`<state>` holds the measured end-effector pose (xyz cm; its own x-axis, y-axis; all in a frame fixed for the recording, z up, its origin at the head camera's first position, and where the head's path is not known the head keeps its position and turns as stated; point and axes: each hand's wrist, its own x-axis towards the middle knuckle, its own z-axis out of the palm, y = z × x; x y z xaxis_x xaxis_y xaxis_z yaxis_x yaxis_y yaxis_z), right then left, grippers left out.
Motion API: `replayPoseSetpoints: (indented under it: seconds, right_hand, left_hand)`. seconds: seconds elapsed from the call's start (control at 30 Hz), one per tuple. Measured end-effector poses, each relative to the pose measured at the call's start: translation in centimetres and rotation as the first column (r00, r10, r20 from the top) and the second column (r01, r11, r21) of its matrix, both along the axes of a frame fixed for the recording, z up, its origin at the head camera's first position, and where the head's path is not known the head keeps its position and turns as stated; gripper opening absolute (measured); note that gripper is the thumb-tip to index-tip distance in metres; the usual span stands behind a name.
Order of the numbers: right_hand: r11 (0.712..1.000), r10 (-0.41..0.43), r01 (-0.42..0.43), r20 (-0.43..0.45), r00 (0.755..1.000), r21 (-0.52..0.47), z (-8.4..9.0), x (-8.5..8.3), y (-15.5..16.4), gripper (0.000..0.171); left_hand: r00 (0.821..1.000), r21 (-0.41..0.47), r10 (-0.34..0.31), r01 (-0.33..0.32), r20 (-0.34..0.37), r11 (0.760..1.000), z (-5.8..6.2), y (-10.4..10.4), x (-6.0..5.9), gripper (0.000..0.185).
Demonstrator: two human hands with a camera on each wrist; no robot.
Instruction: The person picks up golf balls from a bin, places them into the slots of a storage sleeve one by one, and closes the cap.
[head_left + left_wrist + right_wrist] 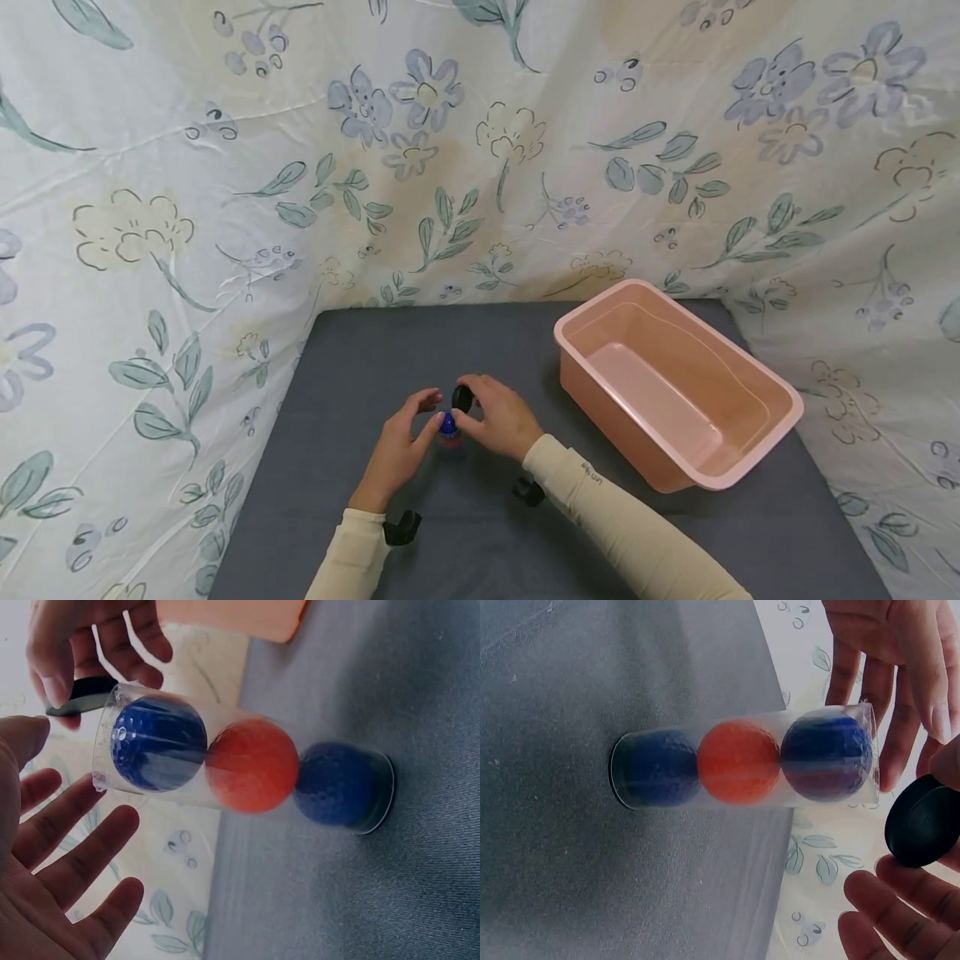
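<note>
A clear plastic tube (199, 796) stands upright on the dark cloth between my hands. Stacked inside it are a blue dimpled ball (159, 742), an orange ball (253, 765) and another blue ball (334, 784). The tube's top is uncapped. Close beside it, my right hand (506, 421) pinches a round black cap (922, 821) between thumb and fingers. My left hand (393, 454) is at the other side of the tube's top, its fingers spread and loosely bent, fingertips near the rim.
To the right, a pink plastic bin (600, 425) sits on the dark cloth-covered table (360, 358). Floral fabric (465, 167) hangs behind and along both sides. Each wrist wears a black strap mount (402, 528).
</note>
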<state>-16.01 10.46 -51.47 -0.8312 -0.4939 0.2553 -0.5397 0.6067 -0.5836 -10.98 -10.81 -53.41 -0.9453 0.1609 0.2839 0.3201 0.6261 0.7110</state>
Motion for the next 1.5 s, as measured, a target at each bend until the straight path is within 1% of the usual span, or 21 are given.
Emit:
replayPoseSetpoints:
  seconds: [0.13,0.3,0.4,0.47,0.63,0.77,0.97,1.1,1.27,1.37,1.5]
  right_hand:
    - [1.000,0.011,-0.011,-0.001,1.000,-0.024,-0.1,0.1,-0.3,0.044]
    - [0.997,0.038,-0.041,-0.041,0.998,-0.058,-0.4,0.2,-0.6,0.037]
    - [0.995,0.068,-0.072,-0.067,0.995,-0.062,-0.8,0.2,-0.8,0.031]
    - [0.995,0.083,-0.087,-0.078,0.993,-0.048,-1.2,0.3,-0.9,0.031]
    - [0.994,0.105,-0.107,-0.078,0.991,-0.028,-1.9,0.6,-1.1,0.033]
    - [0.993,0.110,-0.113,-0.066,0.992,-0.041,-2.3,0.6,-1.0,0.035]
    - [0.988,0.135,-0.142,-0.107,0.985,-0.060,-2.5,0.8,-0.8,0.040]
    - [0.986,0.155,-0.162,-0.113,0.981,-0.051,-2.7,1.0,-0.7,0.041]
    - [0.985,0.157,-0.165,-0.120,0.980,-0.055,-2.9,1.0,-0.5,0.040]
    - [0.983,0.166,-0.175,-0.121,0.979,-0.065,-3.0,1.0,-0.4,0.041]
    - [0.977,0.181,-0.191,-0.099,0.978,-0.093,-3.1,0.9,-0.2,0.040]
  left_hand:
    - [1.000,0.001,0.003,-0.003,0.003,1.000,-0.1,-0.2,0.1,0.044]
    - [1.000,0.009,0.004,-0.004,-0.005,1.000,-0.2,-0.3,0.2,0.042]
    - [1.000,0.013,0.013,-0.013,0.003,1.000,-0.3,-0.3,0.4,0.042]
    - [1.000,0.009,0.020,-0.020,0.017,1.000,-0.3,-0.4,0.5,0.042]
    - [0.999,0.009,0.021,-0.021,0.043,1.000,-0.5,-0.4,0.5,0.045]
    - [0.999,0.002,0.018,-0.018,0.036,1.000,-0.5,-0.3,0.5,0.045]
    - [1.000,-0.001,0.013,-0.013,0.008,1.000,-0.6,-0.4,0.6,0.042]
    - [1.000,0.001,0.014,-0.014,0.027,1.000,-0.8,-0.4,0.6,0.040]
    - [0.999,0.020,0.008,-0.009,0.047,1.000,-1.0,-0.2,0.5,0.039]
    - [0.999,0.024,0.001,-0.002,0.037,1.000,-1.1,0.0,0.4,0.040]
    - [1.000,0.024,-0.005,0.005,0.024,1.000,-1.2,0.0,0.4,0.039]
